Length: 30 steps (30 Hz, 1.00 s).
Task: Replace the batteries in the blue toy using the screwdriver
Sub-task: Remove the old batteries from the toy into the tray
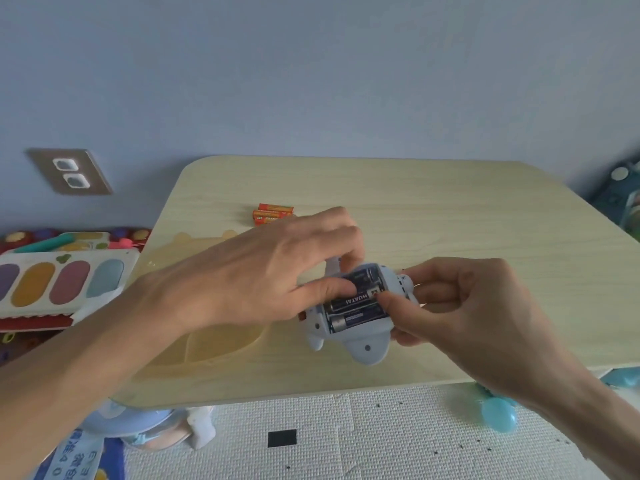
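Nearest, the blue toy [349,323] lies belly-up near the table's [485,271] front edge, its battery bay open and showing dark batteries [356,301], one reading HUATAI. The right hand [460,306] cups the toy's right side, thumb on that battery's end. The left hand [263,271] pinches the battery from the left. Farther back lie orange batteries [273,213], labels unreadable.

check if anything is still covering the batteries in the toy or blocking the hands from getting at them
Nothing visible does. The blue toy lies with its battery bay open, no cover over the dark batteries. The left hand and right hand already have fingertips on the middle one.
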Each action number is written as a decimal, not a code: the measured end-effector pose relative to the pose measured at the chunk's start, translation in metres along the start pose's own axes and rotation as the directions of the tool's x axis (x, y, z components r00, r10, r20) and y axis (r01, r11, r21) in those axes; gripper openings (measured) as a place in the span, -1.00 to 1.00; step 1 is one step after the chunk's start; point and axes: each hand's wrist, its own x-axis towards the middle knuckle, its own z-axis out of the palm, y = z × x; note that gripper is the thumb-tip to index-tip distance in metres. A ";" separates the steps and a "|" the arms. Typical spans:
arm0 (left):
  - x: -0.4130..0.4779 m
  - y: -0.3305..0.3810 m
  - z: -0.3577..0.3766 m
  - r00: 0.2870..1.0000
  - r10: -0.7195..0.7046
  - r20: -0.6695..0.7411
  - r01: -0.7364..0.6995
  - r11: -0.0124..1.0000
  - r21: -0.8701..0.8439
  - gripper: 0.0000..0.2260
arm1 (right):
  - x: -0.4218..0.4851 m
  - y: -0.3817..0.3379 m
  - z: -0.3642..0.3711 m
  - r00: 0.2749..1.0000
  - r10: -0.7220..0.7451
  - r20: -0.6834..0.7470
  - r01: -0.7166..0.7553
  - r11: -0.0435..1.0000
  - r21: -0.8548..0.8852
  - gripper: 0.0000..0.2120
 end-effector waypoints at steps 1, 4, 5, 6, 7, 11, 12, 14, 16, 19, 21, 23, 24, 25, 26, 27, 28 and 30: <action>-0.001 -0.001 0.001 0.999 -0.004 -0.043 0.004 1.000 0.004 -0.85 | 0.000 0.000 0.000 1.000 -0.004 -0.004 0.004 1.000 -0.007 -0.90; -0.001 0.001 0.001 0.991 -0.018 -0.135 0.023 0.999 0.034 -0.82 | -0.002 0.000 0.001 1.000 -0.009 0.007 0.009 1.000 -0.015 -0.90; -0.001 0.002 0.001 0.989 -0.001 -0.147 0.011 0.998 0.062 -0.83 | -0.003 0.000 0.002 1.000 -0.009 0.010 0.009 1.000 -0.015 -0.89; 0.000 0.004 0.001 0.988 0.022 -0.154 -0.007 0.995 0.097 -0.84 | -0.003 0.000 0.002 1.000 -0.011 0.009 0.011 1.000 -0.018 -0.89; 0.000 0.005 0.002 0.986 0.048 -0.157 -0.027 0.991 0.131 -0.84 | -0.003 0.000 0.002 1.000 -0.014 0.005 0.014 1.000 -0.022 -0.88; 0.000 0.004 0.004 0.983 0.107 -0.147 -0.072 0.971 0.229 -0.81 | -0.003 -0.001 0.001 1.000 -0.010 -0.004 0.010 1.000 -0.016 -0.90; 0.000 0.003 0.004 0.984 0.114 -0.140 -0.076 0.965 0.249 -0.80 | -0.003 -0.001 0.001 1.000 -0.007 -0.004 0.007 1.000 -0.011 -0.90; 0.000 0.004 0.003 0.982 0.128 -0.142 -0.087 0.960 0.265 -0.80 | -0.003 0.000 0.001 1.000 -0.001 -0.005 0.001 1.000 -0.003 -0.90; 0.001 0.006 0.001 0.976 0.141 -0.168 -0.099 0.966 0.237 -0.85 | -0.004 -0.001 0.001 1.000 0.002 -0.005 -0.002 1.000 0.010 -0.90; 0.001 0.007 0.001 0.969 0.112 -0.218 -0.081 0.986 0.146 -0.88 | -0.005 -0.003 0.002 1.000 -0.004 -0.008 0.004 1.000 0.001 -0.91; 0.001 0.009 0.003 0.962 0.040 -0.271 -0.025 0.998 0.060 -0.87 | -0.006 -0.004 0.001 1.000 -0.003 -0.016 0.003 1.000 -0.022 -0.90; -0.002 0.010 -0.006 0.941 -0.094 -0.324 0.061 0.992 -0.110 -0.85 | -0.007 -0.006 -0.001 1.000 0.005 -0.021 -0.005 0.999 -0.032 -0.86; -0.005 0.008 -0.016 0.925 -0.167 -0.342 0.093 0.970 -0.224 -0.84 | -0.008 -0.007 -0.001 1.000 0.011 -0.026 -0.012 1.000 -0.027 -0.84; -0.010 0.007 -0.028 0.908 -0.229 -0.350 0.111 0.939 -0.325 -0.84 | -0.009 -0.008 -0.002 0.999 0.020 -0.029 -0.021 0.999 -0.025 -0.82; -0.016 0.004 -0.043 0.895 -0.275 -0.352 0.131 0.915 -0.380 -0.84 | -0.010 -0.009 -0.002 0.999 0.032 -0.031 -0.033 0.999 -0.027 -0.77; -0.026 0.001 -0.058 0.886 -0.308 -0.345 0.166 0.908 -0.385 -0.83 | -0.012 -0.011 -0.001 0.998 0.044 -0.036 -0.045 0.999 -0.023 -0.71; -0.037 -0.002 -0.070 0.883 -0.339 -0.324 0.215 0.907 -0.362 -0.82 | -0.014 -0.014 0.000 0.998 0.056 -0.043 -0.056 0.998 -0.010 -0.64; -0.061 -0.008 -0.086 0.883 -0.401 -0.244 0.328 0.899 -0.289 -0.81 | -0.015 -0.014 0.001 0.998 0.063 -0.025 -0.062 0.997 0.035 -0.47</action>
